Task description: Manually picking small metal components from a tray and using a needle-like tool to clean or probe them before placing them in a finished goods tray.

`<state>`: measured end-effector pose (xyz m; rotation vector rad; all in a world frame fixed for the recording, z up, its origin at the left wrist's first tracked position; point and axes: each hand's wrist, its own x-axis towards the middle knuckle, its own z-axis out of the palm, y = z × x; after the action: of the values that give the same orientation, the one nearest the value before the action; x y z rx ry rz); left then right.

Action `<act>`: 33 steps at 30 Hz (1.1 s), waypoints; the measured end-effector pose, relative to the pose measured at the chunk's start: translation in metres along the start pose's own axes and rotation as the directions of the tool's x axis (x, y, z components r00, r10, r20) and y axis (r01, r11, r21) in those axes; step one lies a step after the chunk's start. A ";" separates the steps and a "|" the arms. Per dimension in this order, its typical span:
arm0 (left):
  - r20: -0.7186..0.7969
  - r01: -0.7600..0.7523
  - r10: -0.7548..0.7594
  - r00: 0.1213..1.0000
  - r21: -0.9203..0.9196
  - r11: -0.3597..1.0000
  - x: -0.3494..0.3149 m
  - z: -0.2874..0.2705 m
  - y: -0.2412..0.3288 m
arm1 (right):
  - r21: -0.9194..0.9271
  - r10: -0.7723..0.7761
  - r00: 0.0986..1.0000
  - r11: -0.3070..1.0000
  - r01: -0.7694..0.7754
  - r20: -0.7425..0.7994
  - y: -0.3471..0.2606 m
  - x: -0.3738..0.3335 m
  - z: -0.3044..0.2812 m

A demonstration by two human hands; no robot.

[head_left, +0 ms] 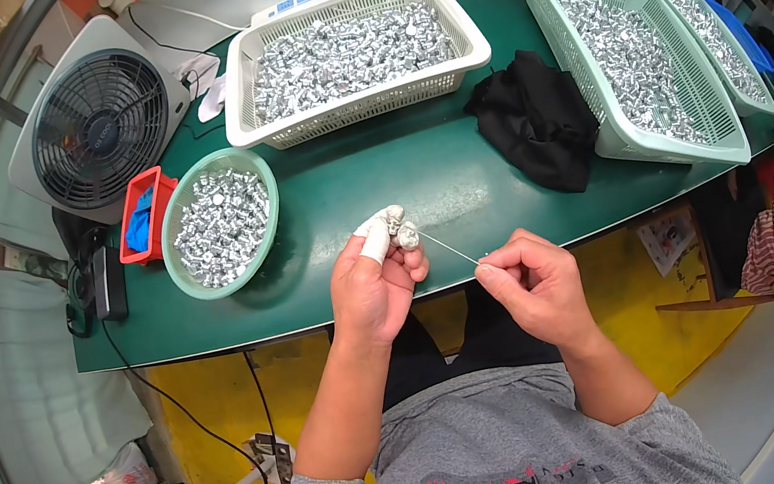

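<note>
Silvery small part (407, 235) sits pinched in the left hand (372, 288), whose bandaged fingertips (377, 240) close on it above the green worktop (379, 192) near edge. Right hand (533, 282) pinches a thin wire (449, 247) reaching to it. Farther left, a round green basket (220, 223) holds more parts; beyond, a white basket (353, 57), black cloth (538, 120), fan (98, 126).

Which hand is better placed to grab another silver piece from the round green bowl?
Probably the left hand. The round green bowl sits on its side of the green table, much closer than to the right hand, which pinches a thin wire. But its fingers already hold a small silver piece.
</note>
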<state>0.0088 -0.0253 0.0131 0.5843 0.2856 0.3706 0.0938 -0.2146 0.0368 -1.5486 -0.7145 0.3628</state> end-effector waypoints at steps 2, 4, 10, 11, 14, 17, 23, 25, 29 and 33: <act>0.007 0.010 -0.010 1.000 0.005 1.000 0.000 -0.001 0.000 | 0.001 -0.002 1.000 1.000 0.002 -0.005 0.001 0.001 0.000; 0.012 0.016 -0.016 1.000 0.008 1.000 0.000 -0.001 0.000 | 0.001 -0.002 1.000 1.000 0.002 -0.009 0.002 0.002 -0.001; 0.023 0.008 -0.010 1.000 0.070 0.998 -0.002 0.004 -0.001 | -0.001 0.004 1.000 1.000 -0.004 0.022 0.003 0.002 -0.003; 0.024 0.009 -0.011 1.000 0.078 0.997 -0.002 0.004 -0.001 | 0.000 0.006 1.000 1.000 -0.006 0.023 0.002 0.002 -0.003; 0.070 0.032 -0.045 0.997 0.173 0.984 -0.004 0.002 0.001 | 0.007 -0.007 1.000 1.000 0.006 0.022 0.001 0.003 -0.003; 0.076 0.083 -0.106 0.992 0.256 0.963 -0.004 0.004 0.006 | -0.129 -0.164 0.986 0.978 0.163 0.006 0.000 0.005 -0.004; 0.067 0.102 -0.138 0.988 0.380 0.919 -0.004 0.015 0.010 | -0.332 -0.365 0.931 0.877 0.347 0.009 -0.001 0.010 -0.011; 0.086 0.082 -0.124 0.989 0.383 0.920 -0.006 0.015 0.007 | 0.070 -0.025 0.999 0.997 0.022 0.048 0.004 0.010 -0.023; 0.122 0.056 -0.121 0.985 0.434 0.899 -0.006 0.009 0.008 | 0.552 0.400 0.855 0.653 -0.518 0.330 0.007 0.006 -0.024; 0.046 0.120 -0.169 0.985 0.526 0.842 -0.005 0.009 0.012 | 0.091 -0.018 0.999 0.996 0.015 0.026 0.007 0.002 -0.012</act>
<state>0.0047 -0.0223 0.0286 1.1087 0.3434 0.1119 0.1038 -0.2224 0.0322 -1.4532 -0.7218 0.3996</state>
